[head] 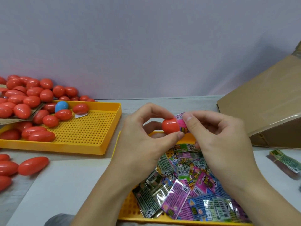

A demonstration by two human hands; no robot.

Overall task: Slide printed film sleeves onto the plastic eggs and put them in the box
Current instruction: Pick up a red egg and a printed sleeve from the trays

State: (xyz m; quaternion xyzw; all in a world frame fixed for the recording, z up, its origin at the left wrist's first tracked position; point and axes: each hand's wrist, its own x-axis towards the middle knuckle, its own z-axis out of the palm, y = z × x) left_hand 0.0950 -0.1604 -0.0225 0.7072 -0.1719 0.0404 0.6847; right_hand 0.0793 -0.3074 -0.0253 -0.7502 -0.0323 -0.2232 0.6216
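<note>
Head view shows the sleeving step under way: the left hand point(143, 137) pinches a red plastic egg point(170, 126) between thumb and fingertips while the right hand point(216, 136) pinches a pink printed film sleeve point(180, 121) already over the egg's right end. Next, I judge, the sleeve must be drawn further leftward over the glossy shell, then carried to the cardboard box point(267, 110) beyond the right hand.

red egg point(170, 126) held sideways, pink printed sleeve point(182, 122) covering its right end
</note>
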